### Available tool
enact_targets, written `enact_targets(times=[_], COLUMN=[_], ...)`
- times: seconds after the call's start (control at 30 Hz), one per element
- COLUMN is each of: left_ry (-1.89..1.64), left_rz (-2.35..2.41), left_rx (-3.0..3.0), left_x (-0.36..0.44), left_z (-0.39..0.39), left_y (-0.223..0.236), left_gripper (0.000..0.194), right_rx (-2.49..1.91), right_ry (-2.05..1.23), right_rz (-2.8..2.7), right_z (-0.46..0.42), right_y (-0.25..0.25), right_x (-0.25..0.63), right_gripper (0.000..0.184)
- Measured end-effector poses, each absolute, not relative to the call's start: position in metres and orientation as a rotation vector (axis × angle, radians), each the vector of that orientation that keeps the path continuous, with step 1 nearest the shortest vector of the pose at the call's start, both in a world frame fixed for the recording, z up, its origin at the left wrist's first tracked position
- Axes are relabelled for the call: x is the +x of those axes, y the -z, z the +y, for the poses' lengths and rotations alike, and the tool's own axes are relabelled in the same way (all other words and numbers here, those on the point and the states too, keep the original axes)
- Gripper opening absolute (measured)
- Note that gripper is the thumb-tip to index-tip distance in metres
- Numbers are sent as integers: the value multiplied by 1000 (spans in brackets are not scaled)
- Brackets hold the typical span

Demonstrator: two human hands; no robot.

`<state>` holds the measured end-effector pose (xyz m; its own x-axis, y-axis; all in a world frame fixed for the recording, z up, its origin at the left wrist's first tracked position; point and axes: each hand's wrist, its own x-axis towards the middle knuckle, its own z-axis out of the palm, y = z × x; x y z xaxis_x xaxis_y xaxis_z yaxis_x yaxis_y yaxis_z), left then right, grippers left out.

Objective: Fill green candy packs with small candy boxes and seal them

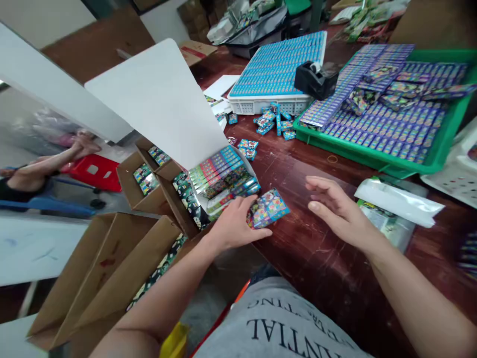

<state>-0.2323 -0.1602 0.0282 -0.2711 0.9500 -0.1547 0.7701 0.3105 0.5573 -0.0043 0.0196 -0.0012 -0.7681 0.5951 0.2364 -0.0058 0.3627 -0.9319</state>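
My left hand (234,223) grips a small block of colourful card packs (270,208), blue at the edge, above the table's near edge. Just beyond that hand stands a display box with its white lid (160,99) raised. Rows of small blue, red and green packs (219,171) fill part of this box, and its near side is partly covered by my left hand. To the right of the held packs, my right hand (335,209) hovers over the table with fingers apart, holding nothing.
A green tray (372,161) of purple packs and a white basket (253,105) of blue packs stand behind, with a black tape dispenser (316,79) between them. Loose blue packs (266,122) lie nearby. Open cardboard boxes (122,253) sit left. A plastic bag (398,204) lies right.
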Motion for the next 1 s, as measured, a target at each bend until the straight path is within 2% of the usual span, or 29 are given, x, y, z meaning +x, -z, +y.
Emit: enact_targets(times=[0.17,0.3,0.37,0.43,0.5,0.57,0.6,0.77,0.87,0.93,1.0], left_ry=[32,146,107,14,-94,-134,-136,-275,-594,-829,-858], left_rz=[2785,3068,3159,3215,3214,3130,3073,3026,2878,2530,2045], left_rx=[1576,1540,1512,1485,1496,1585,1646,1799,1913,1876,1602], left_x=[-263,-286,-298,-310,-319,-326,-329,-322,-282,-237,-186], left_z=[-158,-148,-145,-145,-145,-146,-146,-143,-134,-122,-104], left_y=[-28,-9,-2,5,14,24,28,23,8,0,-3], left_gripper=[100,102,98,91,85,79,75,62,63,59,51], right_rx=[-625,-741,-838,-930,-1015,-1105,-1148,-1074,-922,-940,-996], right_ry=[-1315,-963,-706,-502,-365,-284,-249,-41,14,26,33], right_rz=[-2048,-2196,-2334,-2487,-2617,-2685,-2693,-2684,-2601,-2523,-2446], right_z=[24,18,8,-7,-21,-31,-33,-34,-30,-29,-32], right_y=[3,7,14,24,37,50,56,69,60,46,26], right_x=[11,32,49,69,90,109,118,145,147,145,142], right_gripper=[45,44,52,69,89,97,92,34,19,15,11])
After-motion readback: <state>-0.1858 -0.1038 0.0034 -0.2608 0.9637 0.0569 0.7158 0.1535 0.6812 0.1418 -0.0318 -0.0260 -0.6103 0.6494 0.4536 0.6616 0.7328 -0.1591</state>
